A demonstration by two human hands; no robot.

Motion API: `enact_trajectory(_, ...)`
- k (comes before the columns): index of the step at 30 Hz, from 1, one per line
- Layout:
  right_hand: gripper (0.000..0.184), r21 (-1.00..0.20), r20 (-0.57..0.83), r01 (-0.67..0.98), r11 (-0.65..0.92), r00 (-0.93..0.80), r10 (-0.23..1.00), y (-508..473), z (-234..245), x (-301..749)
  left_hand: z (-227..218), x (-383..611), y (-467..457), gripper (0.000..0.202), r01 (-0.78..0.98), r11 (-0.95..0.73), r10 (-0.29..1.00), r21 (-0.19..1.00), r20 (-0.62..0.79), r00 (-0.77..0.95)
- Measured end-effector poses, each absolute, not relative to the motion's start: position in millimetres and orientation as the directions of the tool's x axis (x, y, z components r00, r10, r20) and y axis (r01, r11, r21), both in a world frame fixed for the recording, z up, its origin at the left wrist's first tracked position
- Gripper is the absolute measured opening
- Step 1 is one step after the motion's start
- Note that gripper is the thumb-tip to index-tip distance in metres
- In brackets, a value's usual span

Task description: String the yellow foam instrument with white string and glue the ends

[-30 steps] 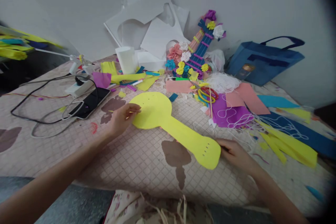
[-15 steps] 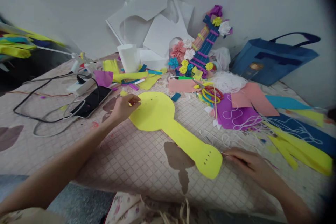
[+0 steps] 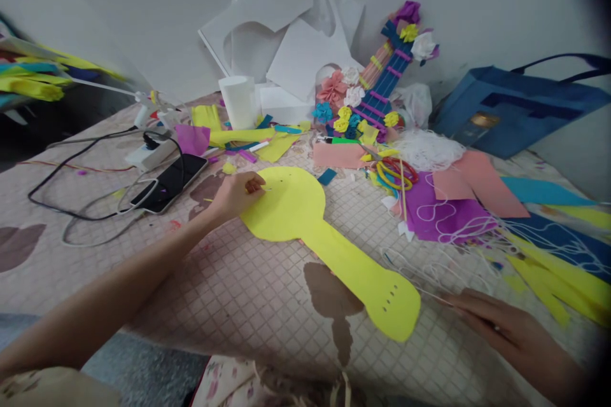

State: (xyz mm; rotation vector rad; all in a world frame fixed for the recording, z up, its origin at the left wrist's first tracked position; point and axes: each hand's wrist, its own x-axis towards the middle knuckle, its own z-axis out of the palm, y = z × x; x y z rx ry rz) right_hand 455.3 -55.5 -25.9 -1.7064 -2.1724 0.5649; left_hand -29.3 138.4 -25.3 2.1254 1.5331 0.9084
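A flat yellow guitar-shaped cutout [image 3: 289,206] lies on the table, its round body to the left and its neck running down to the right. Small dark holes show in the body and in a row on the head. My left hand [image 3: 238,196] is closed over the body's left edge, fingertips pinched together; what they hold, if anything, is too small to make out. To the right of the head, my right hand [image 3: 503,324] is closed on a thin white string [image 3: 432,294], which runs toward the cutout's head.
Loose white string, coloured paper and scissors [image 3: 395,175] crowd the right side. A decorated blue guitar [image 3: 382,92] leans at the back, beside a paper cup [image 3: 237,102] and white board scraps [image 3: 296,57]. A phone [image 3: 172,183] and cables lie left; a blue bag [image 3: 515,111] stands right.
My right hand has moved right and slightly down, away from the cutout's head, with a longer stretch of string showing. My left hand stays at the body's left edge. The view has shifted slightly.
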Motion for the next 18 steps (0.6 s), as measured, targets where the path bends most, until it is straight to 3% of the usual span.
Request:
enact_trajectory(7,0.024,-0.479,-0.002,0.865,0.148,-0.170,0.985,-66,-44,480,-30,-29,140,0.013,0.723,-0.361,0.929,0.588,0.296,0.223)
enact_trajectory(12,0.030,-0.473,-0.021,0.879,0.064,-0.084,0.996,-54,-27,466,-31,-27,138,0.017,0.713,-0.344,0.933,0.611,0.310,0.185)
enact_trajectory(18,0.027,-0.355,0.113,0.866,0.352,-0.334,0.936,-9,2,418,-30,-26,136,0.012,0.716,-0.355,0.931,0.601,0.293,0.216)
